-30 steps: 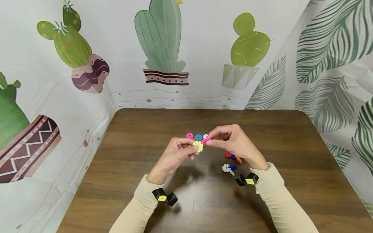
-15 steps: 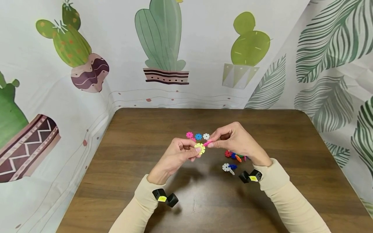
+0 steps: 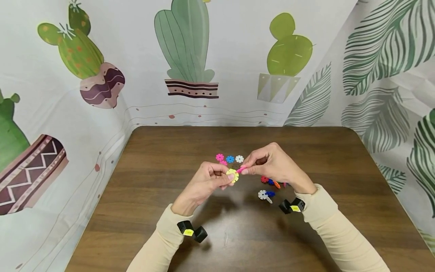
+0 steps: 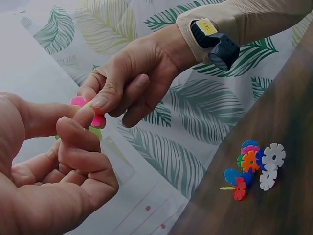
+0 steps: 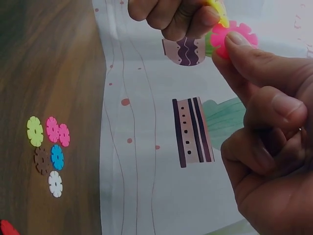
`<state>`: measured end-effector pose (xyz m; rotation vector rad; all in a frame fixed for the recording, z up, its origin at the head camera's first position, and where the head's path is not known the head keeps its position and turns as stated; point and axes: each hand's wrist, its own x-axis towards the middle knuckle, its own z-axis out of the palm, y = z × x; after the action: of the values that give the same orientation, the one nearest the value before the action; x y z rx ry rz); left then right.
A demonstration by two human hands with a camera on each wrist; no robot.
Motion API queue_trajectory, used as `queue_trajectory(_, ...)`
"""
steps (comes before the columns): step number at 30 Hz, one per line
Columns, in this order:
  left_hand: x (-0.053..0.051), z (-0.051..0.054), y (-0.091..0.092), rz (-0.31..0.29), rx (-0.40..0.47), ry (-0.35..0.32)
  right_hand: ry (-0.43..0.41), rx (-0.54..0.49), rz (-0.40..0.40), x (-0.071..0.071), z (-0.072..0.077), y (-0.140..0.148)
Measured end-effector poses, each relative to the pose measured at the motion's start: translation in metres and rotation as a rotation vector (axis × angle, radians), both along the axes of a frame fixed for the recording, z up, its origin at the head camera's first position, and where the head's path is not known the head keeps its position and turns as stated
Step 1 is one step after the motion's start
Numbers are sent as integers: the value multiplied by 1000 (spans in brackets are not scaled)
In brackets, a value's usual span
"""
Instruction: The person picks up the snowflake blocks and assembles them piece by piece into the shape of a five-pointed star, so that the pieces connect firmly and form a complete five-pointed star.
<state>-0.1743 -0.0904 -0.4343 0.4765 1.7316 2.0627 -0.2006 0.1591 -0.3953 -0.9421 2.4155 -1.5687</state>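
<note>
My left hand [image 3: 200, 183] pinches a yellow notched plastic disc [image 3: 233, 172] between thumb and fingers, above the middle of the table. On its right, my right hand [image 3: 275, 166] pinches a pink notched disc [image 5: 226, 33] by thumb and forefinger. The two discs meet at their edges, with the pink one turned at an angle to the yellow one. Fingertips cover part of both, so how deep the notches sit in each other cannot be told. In the left wrist view, fingers hide most of the pink disc [image 4: 99, 120].
Loose discs lie flat beyond the hands: pink [image 3: 219, 157], blue [image 3: 230, 159], white [image 3: 239, 159], brown [image 5: 42, 161] and lime green [image 5: 34, 131]. Right of them on the wooden table [image 3: 163, 147] are joined discs, including a white one [image 3: 262, 194] and an orange one [image 4: 250, 160].
The right hand has shifted slightly right, and the pink disc now shows more edge-on. The yellow disc has moved slightly toward the person. Both hands keep their pinch.
</note>
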Motion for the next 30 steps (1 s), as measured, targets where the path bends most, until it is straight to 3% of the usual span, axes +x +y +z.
queue_trajectory(13,0,-1,-2,-19,-57,1,84,6,6,2,-5,-4)
queue_trajectory(20,-3,-1,-8,-9,-118,-14,71,-16,-14,0,-10,-9)
queue_trajectory(24,-9,-2,-12,52,-109,-18,34,7,-83,-5,-15,-11)
queue_trajectory(30,-18,1,-24,237,-129,-37,-28,181,-179,-26,-41,-15)
